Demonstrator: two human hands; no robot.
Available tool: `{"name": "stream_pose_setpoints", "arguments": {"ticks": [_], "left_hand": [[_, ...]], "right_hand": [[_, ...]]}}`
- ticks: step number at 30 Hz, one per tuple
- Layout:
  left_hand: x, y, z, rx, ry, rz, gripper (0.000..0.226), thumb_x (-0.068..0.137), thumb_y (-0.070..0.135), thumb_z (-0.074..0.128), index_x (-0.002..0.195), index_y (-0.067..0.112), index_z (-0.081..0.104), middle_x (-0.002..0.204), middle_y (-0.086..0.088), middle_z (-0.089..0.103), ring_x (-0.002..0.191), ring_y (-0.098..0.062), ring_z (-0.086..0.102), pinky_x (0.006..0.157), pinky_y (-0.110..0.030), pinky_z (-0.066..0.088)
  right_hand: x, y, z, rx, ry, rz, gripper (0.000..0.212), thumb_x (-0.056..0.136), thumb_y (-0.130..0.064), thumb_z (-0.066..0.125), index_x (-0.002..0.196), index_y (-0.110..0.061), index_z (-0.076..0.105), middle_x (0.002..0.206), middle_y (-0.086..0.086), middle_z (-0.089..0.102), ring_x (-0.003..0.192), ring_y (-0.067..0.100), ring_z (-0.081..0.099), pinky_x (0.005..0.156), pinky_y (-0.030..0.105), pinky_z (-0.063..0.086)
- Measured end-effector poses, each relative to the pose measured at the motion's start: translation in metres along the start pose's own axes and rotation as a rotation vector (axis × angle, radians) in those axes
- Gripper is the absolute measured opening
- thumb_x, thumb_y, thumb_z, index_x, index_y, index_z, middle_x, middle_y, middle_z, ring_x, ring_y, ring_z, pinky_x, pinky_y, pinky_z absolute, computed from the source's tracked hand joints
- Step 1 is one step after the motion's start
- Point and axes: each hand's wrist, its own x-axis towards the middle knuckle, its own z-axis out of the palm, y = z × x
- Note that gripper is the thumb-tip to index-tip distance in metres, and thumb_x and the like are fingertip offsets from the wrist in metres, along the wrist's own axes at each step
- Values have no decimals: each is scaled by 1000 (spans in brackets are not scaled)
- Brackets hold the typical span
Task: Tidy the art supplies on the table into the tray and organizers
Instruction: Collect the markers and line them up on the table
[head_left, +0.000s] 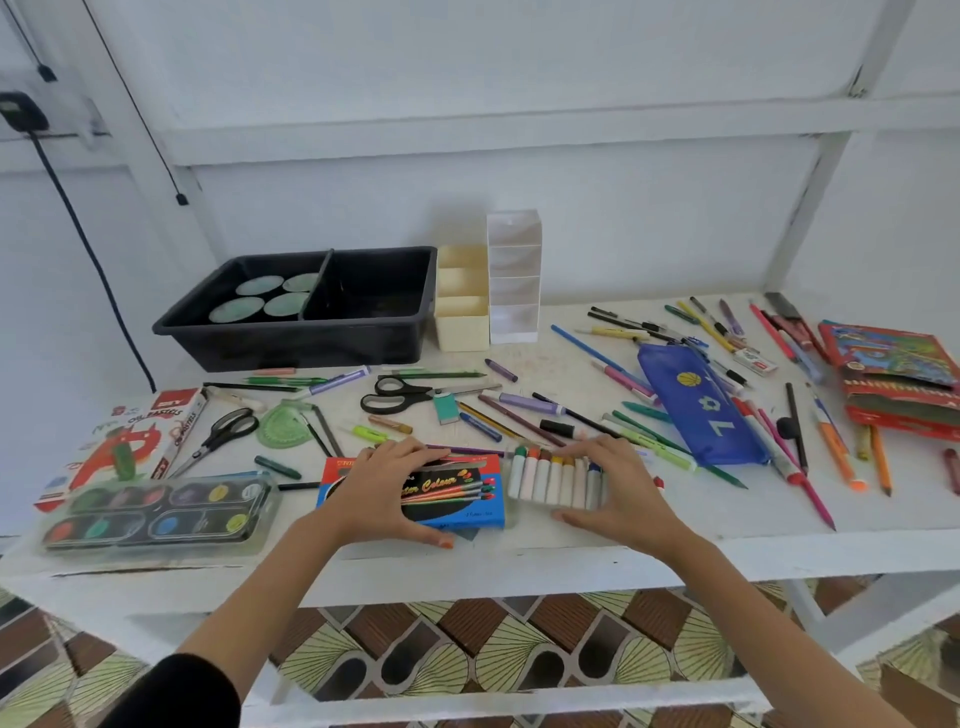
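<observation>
Left hand (387, 486) grips water colour box (467, 499), thumb at near edge. Right hand (618, 488) clasps row of paint tubes (550, 480) just beside it. Both on table (675, 540) front. Black tray (296, 332) and 2 organizers (462, 301) at back.

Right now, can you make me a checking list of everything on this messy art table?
Surface: white table, crowded with supplies.
Job's things: black tray, cream organizer and white organizer stand at the back; pens lie loose.
Clutter: scissors, blue pencil case, paint palette.
Grips: left hand holds the watercolour box; right hand holds the paint tubes.
Cables: black cable down the left wall.
Surroundings: white wall, patterned floor.
</observation>
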Motion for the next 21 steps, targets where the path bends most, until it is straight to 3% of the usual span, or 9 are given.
{"name": "stream_pose_setpoints", "arguments": {"ticks": [6,12,16,21], "left_hand": [[-6,-6,14,-36,25,3,101,53,83,60,139,40,30,125,21,36,115,-2,31,97,-27,28],[-2,-5,25,-101,67,-3,104,50,88,56,139,40,31,126,22,33,115,-1,32,99,-28,30],[-1,-5,26,-124,67,30,101,49,86,59,137,45,31,125,20,29,116,-2,31,99,-26,31],[6,-1,27,-97,49,43,99,53,82,61,138,42,31,124,16,31,114,-1,29,98,-25,30]], "right_hand": [[-1,-3,2,51,23,54,61,63,-41,83,117,-36,55,120,-16,48,119,2,34,100,23,27],[-2,-8,5,-3,-136,-33,59,66,-51,78,118,-40,53,114,-19,46,111,2,36,99,28,35],[2,-10,3,-9,-218,-50,59,66,-51,78,117,-46,49,117,-18,47,113,-2,34,100,24,29],[12,-26,10,28,-263,-24,63,64,-48,81,119,-37,50,120,-22,44,114,-4,34,102,24,32]]}}
